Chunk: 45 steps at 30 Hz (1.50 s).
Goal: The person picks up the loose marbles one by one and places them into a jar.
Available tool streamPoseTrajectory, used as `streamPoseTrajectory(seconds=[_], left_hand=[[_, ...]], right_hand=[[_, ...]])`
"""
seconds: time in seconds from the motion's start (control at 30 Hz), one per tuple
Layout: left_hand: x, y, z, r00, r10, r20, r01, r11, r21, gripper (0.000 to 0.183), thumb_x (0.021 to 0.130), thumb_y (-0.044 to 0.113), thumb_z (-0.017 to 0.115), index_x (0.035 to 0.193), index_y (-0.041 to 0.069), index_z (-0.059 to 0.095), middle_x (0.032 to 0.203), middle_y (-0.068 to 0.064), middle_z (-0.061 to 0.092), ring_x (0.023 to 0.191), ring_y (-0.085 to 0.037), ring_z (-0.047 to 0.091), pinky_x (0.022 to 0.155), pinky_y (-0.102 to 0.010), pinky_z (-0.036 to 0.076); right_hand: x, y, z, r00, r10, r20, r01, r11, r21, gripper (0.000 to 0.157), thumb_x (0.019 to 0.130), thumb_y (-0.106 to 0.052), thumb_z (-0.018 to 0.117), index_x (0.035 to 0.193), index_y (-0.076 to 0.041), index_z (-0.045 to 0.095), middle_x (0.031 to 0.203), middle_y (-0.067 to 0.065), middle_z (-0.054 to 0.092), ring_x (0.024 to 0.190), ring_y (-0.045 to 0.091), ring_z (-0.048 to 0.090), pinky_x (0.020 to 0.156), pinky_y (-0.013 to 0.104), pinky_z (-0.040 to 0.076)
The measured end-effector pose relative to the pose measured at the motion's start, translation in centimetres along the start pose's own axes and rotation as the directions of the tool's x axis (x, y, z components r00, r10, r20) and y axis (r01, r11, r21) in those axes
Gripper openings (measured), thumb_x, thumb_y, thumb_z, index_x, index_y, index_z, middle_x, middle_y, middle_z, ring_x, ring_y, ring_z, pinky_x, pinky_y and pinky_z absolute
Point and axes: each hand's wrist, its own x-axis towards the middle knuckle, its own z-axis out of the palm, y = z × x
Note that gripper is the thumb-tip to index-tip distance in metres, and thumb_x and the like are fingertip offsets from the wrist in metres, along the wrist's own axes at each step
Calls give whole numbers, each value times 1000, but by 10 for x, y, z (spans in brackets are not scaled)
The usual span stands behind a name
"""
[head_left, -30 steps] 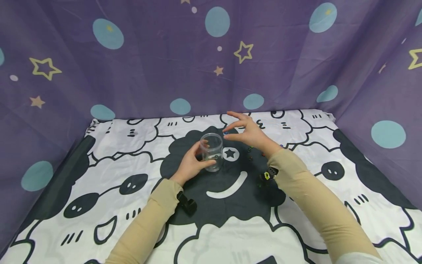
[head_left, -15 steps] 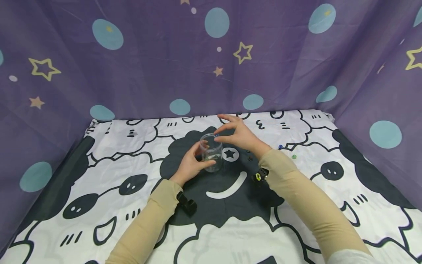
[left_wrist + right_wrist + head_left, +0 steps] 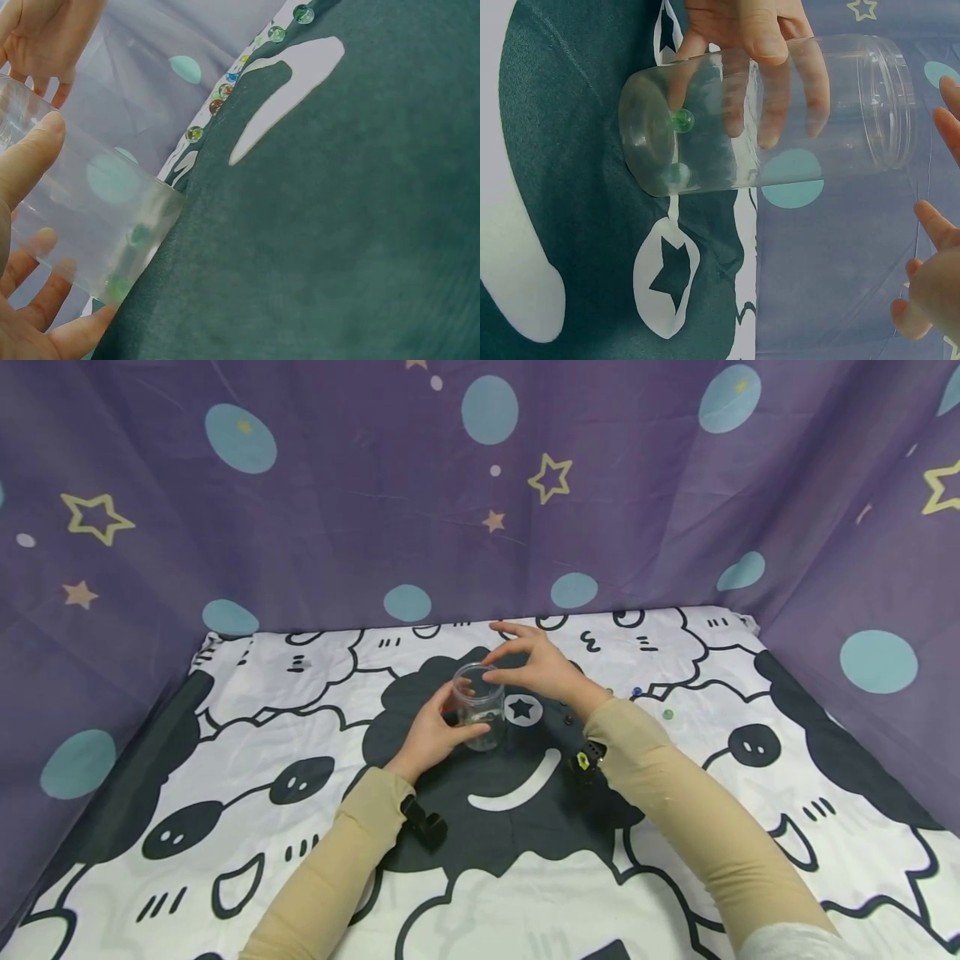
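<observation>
A clear plastic jar [image 3: 487, 700] stands upright on the dark patch of the cloth. My left hand [image 3: 429, 737] grips it from the left, with the thumb and fingers round its wall. Through that wall, in the right wrist view, a green glass marble [image 3: 682, 120] shows near the base, and a paler green shape sits beside it. My right hand [image 3: 546, 673] hovers at the jar's mouth, its thumb and fingertips apart. No marble shows between those fingers in the head or right wrist view.
Right of the jar lie loose marbles, among them a blue marble [image 3: 637, 692] and a green marble [image 3: 668, 714]. Several more, such as a dark green marble [image 3: 303, 14], appear in the left wrist view. A purple curtain [image 3: 337, 527] hangs behind the patterned cloth [image 3: 247, 760].
My right hand has moved left to the jar's mouth. The blue marble it pinched earlier no longer shows at its fingertips. The left hand and jar have stayed put.
</observation>
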Motion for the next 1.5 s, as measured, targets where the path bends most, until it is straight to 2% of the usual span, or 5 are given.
streamPoseTrajectory(seconds=[0.43,0.67,1.03,1.3,1.5], left_hand=[[2,1,-2,1000,4,-7,-4,1000,-1,69,79,19,79,138,11,44,130,-12,53,122,-31,50,106,-46,41],[3,2,-1,1000,-1,-8,1,1000,4,68,79,19,79,137,13,45,129,-11,54,121,-30,51,105,-46,42],[2,1,-2,1000,-5,-14,5,1000,-10,69,79,19,79,138,11,44,129,-11,54,121,-30,51,105,-46,42],[4,-2,1,1000,10,-15,-10,1000,-20,70,78,18,80,138,9,44,129,-12,54,120,-31,51,103,-46,43],[1,-2,2,1000,18,-20,-18,1000,-23,68,77,16,80,136,12,45,128,-12,54,119,-31,52,103,-45,44]], right_hand=[[-1,3,-8,999,42,-4,-42,999,-11,25,82,-20,75,104,-8,73,152,8,33,144,32,16,115,61,15],[-5,6,-15,999,41,-8,-41,999,0,25,82,-19,75,104,-8,73,152,8,34,144,31,20,115,59,17],[-14,9,-26,999,43,6,-43,999,-26,26,83,-18,74,106,-6,72,153,9,32,145,34,12,116,61,10],[-30,18,-33,999,52,12,-50,995,-90,24,82,-18,75,104,-7,73,152,10,33,143,37,13,113,64,13],[-45,31,-38,996,79,29,-77,993,-86,23,82,-17,74,103,-7,73,151,11,33,144,37,10,114,63,10]])
